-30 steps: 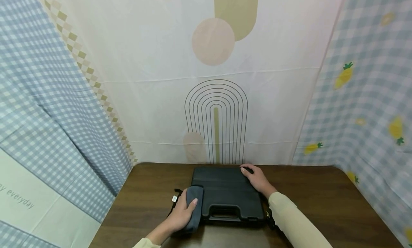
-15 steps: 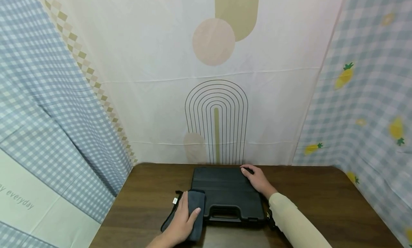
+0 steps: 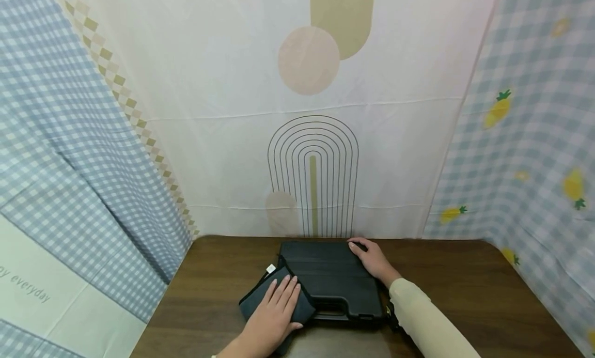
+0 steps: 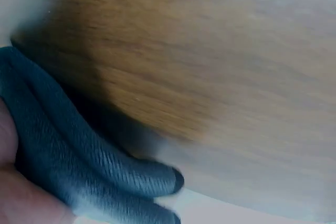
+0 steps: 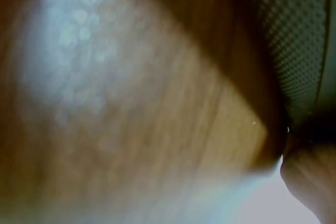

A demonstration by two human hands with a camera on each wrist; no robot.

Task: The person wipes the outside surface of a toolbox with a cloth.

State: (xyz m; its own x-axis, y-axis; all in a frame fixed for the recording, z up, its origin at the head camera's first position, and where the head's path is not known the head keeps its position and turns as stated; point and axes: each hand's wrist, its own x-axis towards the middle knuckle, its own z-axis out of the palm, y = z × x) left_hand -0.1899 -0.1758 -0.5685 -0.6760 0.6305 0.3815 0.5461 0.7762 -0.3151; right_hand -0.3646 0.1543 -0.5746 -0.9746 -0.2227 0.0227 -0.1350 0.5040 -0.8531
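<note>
A closed black plastic carrying case (image 3: 330, 275) lies flat on the wooden table, its handle towards me. My left hand (image 3: 274, 316) is spread palm down, fingers straight, on a folded dark grey-blue cloth (image 3: 253, 300) with black edging and a small white tag. That cloth covers the case's front left corner and hangs past its front edge; the left wrist view shows its folded layers (image 4: 63, 135) beside the table. At the far right corner of the case, my right hand (image 3: 372, 257) grips the edge. In the right wrist view, the case's textured side (image 5: 299, 35) shows close up.
The brown wooden table (image 3: 465, 296) extends to both sides of the case. A white printed curtain (image 3: 223, 161) hangs directly behind it, with checked curtains (image 3: 516, 151) at the sides. Something black (image 3: 392, 316) sits by the case's front right, partly behind the sleeve.
My left hand has moved right with the cloth, from beside the case onto its front left corner, and its fingers have flattened on top. The right hand and the case stay in place.
</note>
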